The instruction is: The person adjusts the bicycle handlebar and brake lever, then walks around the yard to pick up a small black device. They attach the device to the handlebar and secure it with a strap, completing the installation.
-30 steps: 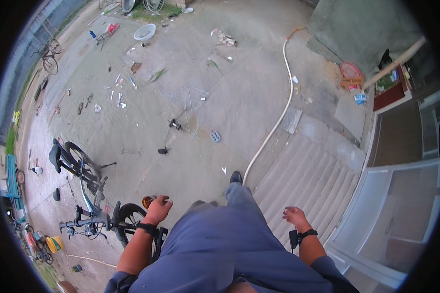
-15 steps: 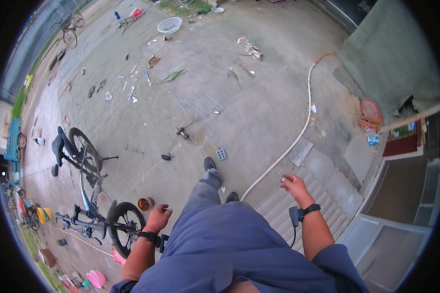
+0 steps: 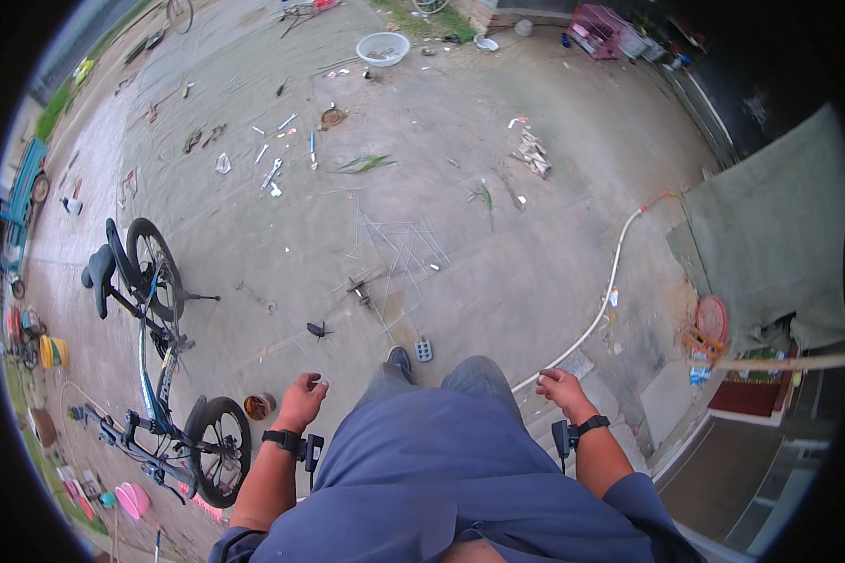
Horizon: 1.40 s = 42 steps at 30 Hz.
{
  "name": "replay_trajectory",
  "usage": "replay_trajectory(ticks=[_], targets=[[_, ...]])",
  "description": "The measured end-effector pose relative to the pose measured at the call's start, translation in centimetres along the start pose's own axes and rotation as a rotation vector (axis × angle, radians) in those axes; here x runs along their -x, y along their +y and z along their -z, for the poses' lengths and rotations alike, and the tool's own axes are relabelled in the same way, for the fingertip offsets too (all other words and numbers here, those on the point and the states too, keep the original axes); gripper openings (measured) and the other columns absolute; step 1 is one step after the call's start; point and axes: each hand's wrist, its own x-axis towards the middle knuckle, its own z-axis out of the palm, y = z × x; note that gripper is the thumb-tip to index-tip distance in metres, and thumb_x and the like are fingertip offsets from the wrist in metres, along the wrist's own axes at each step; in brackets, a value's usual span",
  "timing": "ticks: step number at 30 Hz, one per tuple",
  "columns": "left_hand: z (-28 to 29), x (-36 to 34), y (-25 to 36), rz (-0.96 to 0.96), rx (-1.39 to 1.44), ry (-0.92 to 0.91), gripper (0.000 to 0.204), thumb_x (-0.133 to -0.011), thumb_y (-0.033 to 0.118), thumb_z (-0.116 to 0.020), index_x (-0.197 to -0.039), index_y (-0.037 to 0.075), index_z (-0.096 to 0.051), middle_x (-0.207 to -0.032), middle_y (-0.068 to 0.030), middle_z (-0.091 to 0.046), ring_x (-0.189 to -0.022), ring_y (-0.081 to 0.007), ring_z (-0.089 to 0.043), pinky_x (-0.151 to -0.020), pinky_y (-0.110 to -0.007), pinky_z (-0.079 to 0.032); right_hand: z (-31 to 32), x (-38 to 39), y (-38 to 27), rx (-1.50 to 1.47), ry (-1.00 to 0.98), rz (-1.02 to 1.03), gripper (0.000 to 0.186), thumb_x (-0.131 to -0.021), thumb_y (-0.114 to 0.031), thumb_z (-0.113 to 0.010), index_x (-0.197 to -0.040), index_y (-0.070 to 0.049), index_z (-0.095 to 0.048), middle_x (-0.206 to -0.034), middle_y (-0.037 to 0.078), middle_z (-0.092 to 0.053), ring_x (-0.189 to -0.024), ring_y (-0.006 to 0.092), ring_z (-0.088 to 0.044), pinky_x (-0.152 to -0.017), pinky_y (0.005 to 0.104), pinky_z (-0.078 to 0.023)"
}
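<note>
My left hand [image 3: 305,399] hangs loosely open at my left side, just right of a rusty container [image 3: 260,406] on the ground. A bicycle [image 3: 218,450] with black tyres stands to its left. My right hand [image 3: 559,389], also open with loosely curled fingers, is above a pale hose [image 3: 593,328] running across the ground. Both hands hold nothing. Ahead of my foot [image 3: 398,361] lie a small grey block with holes [image 3: 423,350], thin metal spokes [image 3: 408,249], a hub-like part [image 3: 360,292] and a black pedal-like piece [image 3: 317,331].
Several wrenches [image 3: 273,175] lie scattered ahead, with a pale basin [image 3: 382,50] farther off and a pink cage [image 3: 598,33] by a dark wall. A grey sheet [image 3: 770,235], red basin [image 3: 712,319] and doorway [image 3: 714,460] are on the right; a teal cart [image 3: 23,192] and yellow bucket [image 3: 53,352] are left.
I have stepped forward and turned slightly: the bicycle has shifted leftward and the ribbed steps have slid back under me. More of the dark wall and cage shows at the top.
</note>
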Motion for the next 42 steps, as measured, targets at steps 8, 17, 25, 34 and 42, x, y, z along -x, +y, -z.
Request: replay_trajectory(ticks=[8,17,25,34,42], targets=[[-2.8,-2.0,2.9,0.169,0.158,0.097,0.051,-0.100,0.028,-0.068,-0.134,-0.009,-0.064,-0.116,-0.0255,-0.077,-0.100,-0.0300,-0.078,-0.091,-0.040,-0.059,1.9,-11.4,-12.4,0.179,-0.177,0.046,0.046,-0.101,-0.025,-0.071,-0.139,0.001,-0.064,-0.118,0.009,-0.074,-0.100,0.0184,-0.074,-0.085,0.0327,-0.056],[-8.0,-6.2,17.6,0.284,0.302,0.179,0.050,-0.100,0.023,-0.069,-0.136,-0.010,-0.062,-0.113,-0.0236,-0.077,-0.099,-0.0264,-0.078,-0.089,-0.038,-0.059,9.4,-27.0,-26.6,0.209,-0.289,0.147,0.047,-0.100,-0.026,-0.071,-0.140,-0.001,-0.064,-0.120,0.010,-0.074,-0.102,0.0197,-0.074,-0.087,0.0338,-0.056],[-8.9,-12.5,28.0,0.299,0.291,0.179,0.051,-0.100,0.027,-0.070,-0.136,-0.008,-0.062,-0.115,-0.0230,-0.077,-0.100,-0.0259,-0.077,-0.091,-0.038,-0.059,17.1,-35.0,-34.4,0.159,-0.194,0.051,0.044,-0.101,-0.028,-0.069,-0.137,-0.003,-0.065,-0.119,0.007,-0.074,-0.104,0.0204,-0.074,-0.088,0.0347,-0.055],[-5.2,-26.8,36.5,0.282,0.142,0.075,0.053,-0.099,0.030,-0.070,-0.136,-0.008,-0.063,-0.117,-0.0246,-0.077,-0.103,-0.0287,-0.077,-0.093,-0.039,-0.059,16.8,-42.9,-42.5,0.089,-0.202,-0.043,0.044,-0.102,-0.028,-0.067,-0.139,-0.005,-0.063,-0.121,0.007,-0.073,-0.107,0.0215,-0.074,-0.092,0.0363,-0.055],[0.8,-45.4,48.2,0.150,0.109,0.038,0.052,-0.101,0.029,-0.069,-0.138,-0.007,-0.062,-0.119,-0.0213,-0.076,-0.104,-0.0256,-0.077,-0.089,-0.037,-0.059,18.5,-51.9,-58.2,0.114,-0.094,-0.082,0.044,-0.103,-0.027,-0.066,-0.141,-0.003,-0.062,-0.125,0.010,-0.073,-0.108,0.0228,-0.074,-0.095,0.0378,-0.055]])
